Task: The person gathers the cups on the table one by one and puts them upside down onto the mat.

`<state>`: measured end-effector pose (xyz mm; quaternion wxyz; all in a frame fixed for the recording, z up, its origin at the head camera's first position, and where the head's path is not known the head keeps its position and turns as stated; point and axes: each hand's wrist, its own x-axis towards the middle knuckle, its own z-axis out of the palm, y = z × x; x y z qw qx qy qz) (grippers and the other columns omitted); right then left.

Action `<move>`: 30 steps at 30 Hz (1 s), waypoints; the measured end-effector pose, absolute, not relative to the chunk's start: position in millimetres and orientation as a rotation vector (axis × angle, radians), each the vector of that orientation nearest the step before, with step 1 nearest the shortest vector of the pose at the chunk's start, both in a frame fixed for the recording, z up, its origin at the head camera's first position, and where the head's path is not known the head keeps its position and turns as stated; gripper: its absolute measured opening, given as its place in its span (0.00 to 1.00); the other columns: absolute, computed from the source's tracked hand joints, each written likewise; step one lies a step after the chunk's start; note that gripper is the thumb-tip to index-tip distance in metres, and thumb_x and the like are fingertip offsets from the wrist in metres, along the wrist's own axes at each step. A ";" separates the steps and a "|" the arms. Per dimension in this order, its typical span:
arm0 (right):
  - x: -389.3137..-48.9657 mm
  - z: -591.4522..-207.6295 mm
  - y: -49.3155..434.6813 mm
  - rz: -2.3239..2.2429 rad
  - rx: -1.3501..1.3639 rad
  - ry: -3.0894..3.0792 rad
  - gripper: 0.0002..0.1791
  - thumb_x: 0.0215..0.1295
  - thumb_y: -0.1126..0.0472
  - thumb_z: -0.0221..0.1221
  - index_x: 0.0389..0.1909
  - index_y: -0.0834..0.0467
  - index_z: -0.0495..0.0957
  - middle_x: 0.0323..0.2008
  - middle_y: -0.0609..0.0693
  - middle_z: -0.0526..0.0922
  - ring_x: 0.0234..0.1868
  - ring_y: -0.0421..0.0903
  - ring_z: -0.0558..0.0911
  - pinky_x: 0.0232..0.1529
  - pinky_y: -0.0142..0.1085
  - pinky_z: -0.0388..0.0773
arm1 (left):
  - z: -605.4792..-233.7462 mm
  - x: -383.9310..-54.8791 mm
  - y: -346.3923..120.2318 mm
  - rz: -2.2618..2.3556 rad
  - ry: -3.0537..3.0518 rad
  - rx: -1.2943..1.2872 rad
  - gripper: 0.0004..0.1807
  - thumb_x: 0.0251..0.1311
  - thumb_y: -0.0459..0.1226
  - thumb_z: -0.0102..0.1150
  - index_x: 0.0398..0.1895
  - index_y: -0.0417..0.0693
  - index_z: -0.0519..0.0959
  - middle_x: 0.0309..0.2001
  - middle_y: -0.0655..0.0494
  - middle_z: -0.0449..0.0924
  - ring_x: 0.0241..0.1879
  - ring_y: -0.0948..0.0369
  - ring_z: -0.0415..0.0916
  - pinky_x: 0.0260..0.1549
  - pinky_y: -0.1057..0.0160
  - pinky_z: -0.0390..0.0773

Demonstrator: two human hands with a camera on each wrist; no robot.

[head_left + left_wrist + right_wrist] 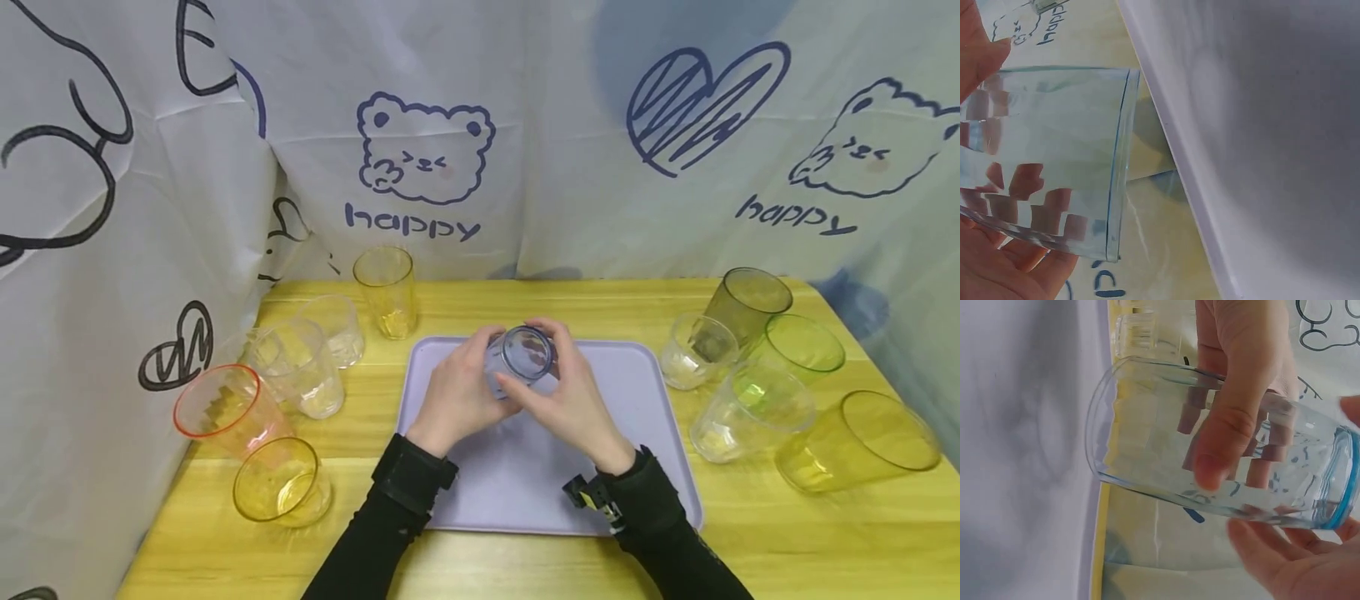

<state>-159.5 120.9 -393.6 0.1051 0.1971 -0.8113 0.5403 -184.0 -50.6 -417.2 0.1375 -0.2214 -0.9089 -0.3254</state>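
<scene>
Left hand (462,392), right hand (573,404): fingers curled round bluish glass (517,357) above tray (630,400). Keep pressure light, even; let one hand steady it before the other shifts.

Backdrop: whitish hanging sheet (558,192), creased, behind the desk (487,567). Markings in dark blue line: bear face (426,154) with "happy" lettered beneath (411,222), hatched heart (705,108), second bear (862,146) at right, also captioned "happy". Left side: similar sheet (67,350) with bold black outlines, folded near the corner. Pale blue patches on the backdrop, upper right. Desk surface: yellow, wood-grained. Light: soft, diffuse.
</scene>
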 end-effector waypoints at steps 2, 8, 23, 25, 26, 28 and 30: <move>-160.7 -394.8 121.0 1.668 0.586 -2.334 0.34 0.63 0.65 0.66 0.67 0.64 0.63 0.62 0.63 0.74 0.64 0.60 0.77 0.67 0.53 0.76 | -418.0 -186.7 -53.5 -1.012 -2.629 -0.611 0.46 0.40 0.47 0.82 0.64 0.46 0.70 0.55 0.48 0.83 0.51 0.51 0.84 0.49 0.51 0.85; -165.4 -401.6 125.0 1.859 0.456 -2.143 0.20 0.75 0.68 0.49 0.63 0.69 0.64 0.58 0.67 0.75 0.63 0.60 0.77 0.70 0.39 0.73 | -418.2 -197.3 -68.1 -1.209 -2.584 -0.443 0.46 0.37 0.47 0.84 0.62 0.47 0.71 0.53 0.49 0.84 0.53 0.51 0.83 0.56 0.48 0.81; -180.7 -410.7 144.3 2.978 -0.238 -1.422 0.12 0.80 0.53 0.37 0.54 0.51 0.65 0.49 0.51 0.81 0.59 0.48 0.81 0.74 0.46 0.69 | -423.4 -219.9 -110.3 -1.590 -2.515 -0.193 0.54 0.41 0.42 0.82 0.73 0.50 0.60 0.64 0.45 0.73 0.66 0.47 0.71 0.69 0.43 0.69; -182.3 -413.4 144.3 2.998 -0.275 -1.410 0.12 0.80 0.53 0.37 0.53 0.51 0.66 0.48 0.51 0.81 0.58 0.48 0.81 0.73 0.45 0.70 | -424.9 -221.5 -112.1 -1.614 -2.515 -0.178 0.54 0.41 0.41 0.82 0.73 0.51 0.60 0.65 0.46 0.73 0.67 0.47 0.70 0.69 0.43 0.68; -183.3 -415.1 144.3 3.005 -0.291 -1.407 0.12 0.80 0.53 0.37 0.53 0.51 0.66 0.48 0.51 0.81 0.58 0.48 0.81 0.72 0.45 0.71 | -426.0 -222.5 -112.8 -1.627 -2.517 -0.165 0.54 0.41 0.41 0.82 0.73 0.52 0.60 0.65 0.46 0.73 0.67 0.48 0.70 0.70 0.43 0.68; -183.5 -416.9 144.0 3.015 -0.313 -1.400 0.12 0.79 0.54 0.37 0.52 0.51 0.67 0.48 0.51 0.81 0.58 0.48 0.81 0.71 0.44 0.73 | -428.3 -223.8 -114.0 -1.647 -2.523 -0.147 0.54 0.41 0.41 0.82 0.73 0.53 0.61 0.65 0.47 0.73 0.67 0.48 0.70 0.70 0.44 0.67; -183.6 -418.5 144.3 3.022 -0.313 -1.402 0.12 0.79 0.54 0.38 0.52 0.51 0.67 0.47 0.51 0.82 0.57 0.48 0.82 0.70 0.44 0.73 | -431.3 -225.3 -115.0 -1.662 -2.525 -0.138 0.53 0.41 0.40 0.82 0.73 0.54 0.61 0.65 0.48 0.72 0.67 0.48 0.70 0.71 0.44 0.67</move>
